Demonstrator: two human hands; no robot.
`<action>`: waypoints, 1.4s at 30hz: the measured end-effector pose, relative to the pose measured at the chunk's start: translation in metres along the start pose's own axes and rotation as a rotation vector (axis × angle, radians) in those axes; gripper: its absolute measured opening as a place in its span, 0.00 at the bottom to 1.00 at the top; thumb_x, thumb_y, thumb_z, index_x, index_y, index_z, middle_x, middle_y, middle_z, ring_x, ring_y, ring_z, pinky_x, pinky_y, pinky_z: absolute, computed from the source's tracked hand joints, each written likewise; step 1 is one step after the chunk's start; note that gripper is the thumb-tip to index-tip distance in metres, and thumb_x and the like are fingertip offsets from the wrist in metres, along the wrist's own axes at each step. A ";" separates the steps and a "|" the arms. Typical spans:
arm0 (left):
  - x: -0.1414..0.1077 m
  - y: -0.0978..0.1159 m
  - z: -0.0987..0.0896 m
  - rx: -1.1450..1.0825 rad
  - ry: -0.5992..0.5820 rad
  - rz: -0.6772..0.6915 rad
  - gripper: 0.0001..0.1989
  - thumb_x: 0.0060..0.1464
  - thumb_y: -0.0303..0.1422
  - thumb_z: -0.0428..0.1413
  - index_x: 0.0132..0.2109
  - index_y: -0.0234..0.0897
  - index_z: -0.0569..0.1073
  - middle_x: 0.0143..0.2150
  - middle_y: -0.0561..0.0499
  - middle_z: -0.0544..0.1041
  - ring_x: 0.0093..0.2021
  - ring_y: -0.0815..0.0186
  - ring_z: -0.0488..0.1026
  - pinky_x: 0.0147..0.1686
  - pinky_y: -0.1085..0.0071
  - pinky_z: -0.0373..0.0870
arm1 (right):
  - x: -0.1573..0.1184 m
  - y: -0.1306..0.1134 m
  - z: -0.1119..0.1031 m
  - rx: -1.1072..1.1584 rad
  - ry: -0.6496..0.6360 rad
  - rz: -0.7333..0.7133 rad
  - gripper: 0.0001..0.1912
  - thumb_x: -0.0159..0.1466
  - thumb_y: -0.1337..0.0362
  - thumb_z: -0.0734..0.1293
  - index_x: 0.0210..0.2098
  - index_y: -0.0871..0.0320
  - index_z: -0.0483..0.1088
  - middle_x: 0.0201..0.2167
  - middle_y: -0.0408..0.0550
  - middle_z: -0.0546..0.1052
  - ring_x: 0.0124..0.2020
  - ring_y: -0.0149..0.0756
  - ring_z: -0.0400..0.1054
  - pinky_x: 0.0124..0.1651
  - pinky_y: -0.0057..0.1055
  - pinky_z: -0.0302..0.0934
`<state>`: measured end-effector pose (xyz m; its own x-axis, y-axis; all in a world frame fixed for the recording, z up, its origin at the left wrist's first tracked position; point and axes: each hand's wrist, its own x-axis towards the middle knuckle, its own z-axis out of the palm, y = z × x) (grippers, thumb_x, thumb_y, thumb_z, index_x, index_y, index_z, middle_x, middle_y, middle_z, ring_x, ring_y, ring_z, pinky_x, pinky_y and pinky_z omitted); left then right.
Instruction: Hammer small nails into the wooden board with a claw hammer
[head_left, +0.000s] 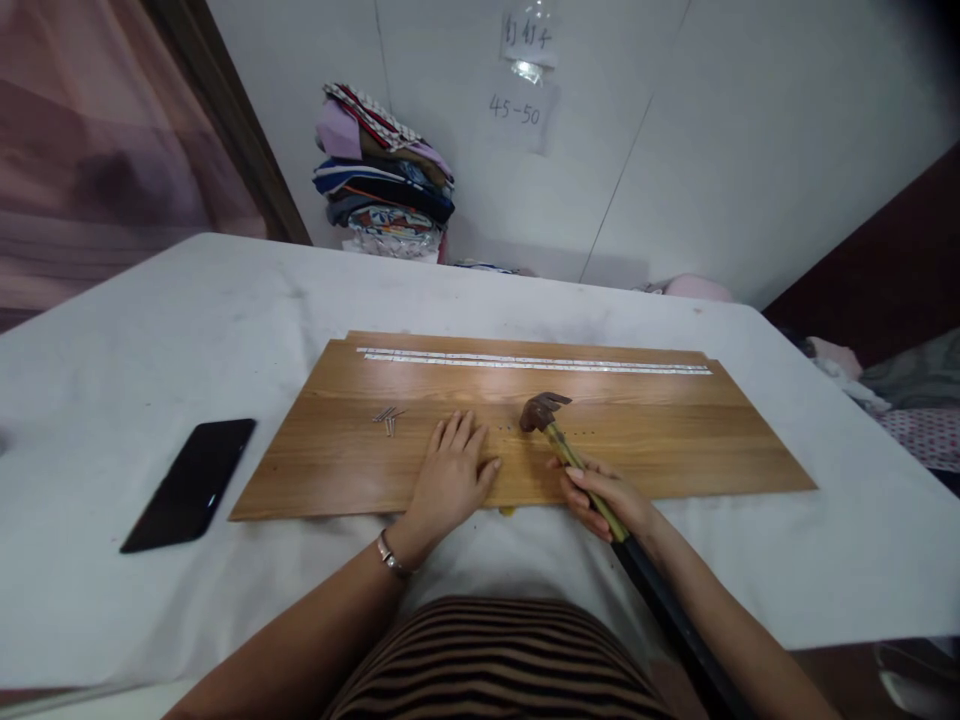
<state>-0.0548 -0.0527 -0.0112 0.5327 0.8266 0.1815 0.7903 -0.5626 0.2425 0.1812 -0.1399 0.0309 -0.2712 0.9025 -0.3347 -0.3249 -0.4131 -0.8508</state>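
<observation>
Left hand [452, 470] flat — right hand [616, 495] curled

Claw hammer [649, 580]: rusty head over brown wood-grain board [675, 450] (contact unclear), yellow-and-black handle slanting to lower right. Board lies flat. Loose nails [385, 413] clustered on its left part.

Right hand [624, 499] holds 1 hammer [559, 443] (left hand [452, 475] on board [690, 450]).

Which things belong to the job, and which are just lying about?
Likely the job's:
rusty-headed claw hammer in the right hand
brown wooden board under the left hand
thin grey metal nails

Seemingly lying about:
flat black phone
folded multicoloured fabrics
</observation>
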 end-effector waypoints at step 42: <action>-0.001 0.002 0.003 0.008 0.034 0.099 0.27 0.65 0.39 0.49 0.64 0.25 0.68 0.69 0.32 0.65 0.71 0.46 0.60 0.70 0.48 0.56 | 0.004 -0.003 0.033 -0.006 0.160 0.004 0.25 0.56 0.48 0.75 0.43 0.57 0.68 0.18 0.31 0.66 0.08 0.20 0.49 0.08 0.20 0.45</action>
<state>-0.0530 -0.0547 -0.0141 0.5976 0.7661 0.2364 0.7371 -0.6410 0.2138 0.1518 -0.1392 0.0459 -0.1249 0.9088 -0.3980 -0.3189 -0.4167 -0.8513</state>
